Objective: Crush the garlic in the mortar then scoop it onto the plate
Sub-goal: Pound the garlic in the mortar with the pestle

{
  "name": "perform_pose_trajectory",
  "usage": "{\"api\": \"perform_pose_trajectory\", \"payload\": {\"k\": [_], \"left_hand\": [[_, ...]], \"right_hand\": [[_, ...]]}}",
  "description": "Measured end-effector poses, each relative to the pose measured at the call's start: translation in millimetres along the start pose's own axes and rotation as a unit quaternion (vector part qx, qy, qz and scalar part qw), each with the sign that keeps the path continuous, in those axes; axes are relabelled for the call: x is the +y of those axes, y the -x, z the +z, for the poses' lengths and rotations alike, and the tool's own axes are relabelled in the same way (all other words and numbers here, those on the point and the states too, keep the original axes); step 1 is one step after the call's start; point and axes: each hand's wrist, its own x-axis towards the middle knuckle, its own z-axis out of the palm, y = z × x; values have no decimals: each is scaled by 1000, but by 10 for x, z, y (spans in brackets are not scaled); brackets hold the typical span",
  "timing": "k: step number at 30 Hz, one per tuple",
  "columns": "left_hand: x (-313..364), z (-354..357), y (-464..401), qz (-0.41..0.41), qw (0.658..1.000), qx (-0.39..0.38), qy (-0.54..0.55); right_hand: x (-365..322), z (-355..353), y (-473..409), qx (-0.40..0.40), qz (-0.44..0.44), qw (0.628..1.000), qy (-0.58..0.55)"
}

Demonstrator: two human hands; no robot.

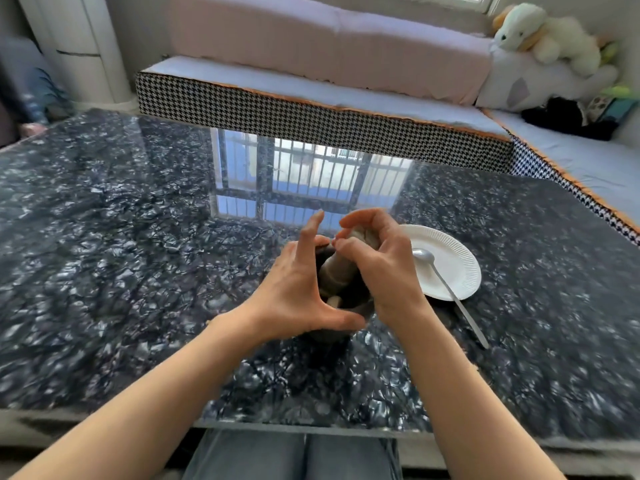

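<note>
A dark mortar (363,308) stands on the glossy black table, mostly hidden between my hands. My right hand (381,268) grips the grey pestle (337,271), which stands in the mortar and leans away from me. A pale piece of garlic (334,301) shows at the bottom of the bowl. My left hand (298,292) cups the mortar's left side with thumb along the near rim and fingers spread straight upward. A white paper plate (450,268) lies just right of the mortar, with a metal spoon (450,292) resting across it, its bowl on the plate.
The spoon's handle runs off the plate toward the table's near right. A sofa with a houndstooth edge (311,119) borders the table's far and right sides. Plush toys (547,39) sit at the back right. My knees show below the table's near edge (311,427).
</note>
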Motion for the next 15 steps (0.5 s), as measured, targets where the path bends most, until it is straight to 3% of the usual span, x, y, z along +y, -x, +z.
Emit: {"api": "perform_pose_trajectory", "payload": {"k": [5, 8, 11, 15], "left_hand": [[61, -12, -59, 24, 999, -27, -1], [18, 2, -56, 22, 999, -22, -7], [-3, 29, -38, 22, 1000, -3, -3], [-22, 61, -51, 53, 999, 10, 4]], "right_hand": [[-20, 153, -132, 72, 108, 979, -160], [-95, 153, -238, 107, 83, 971, -195], [-207, 108, -270, 112, 19, 978, -176], [-32, 262, -179, 49, 38, 995, -75]]}}
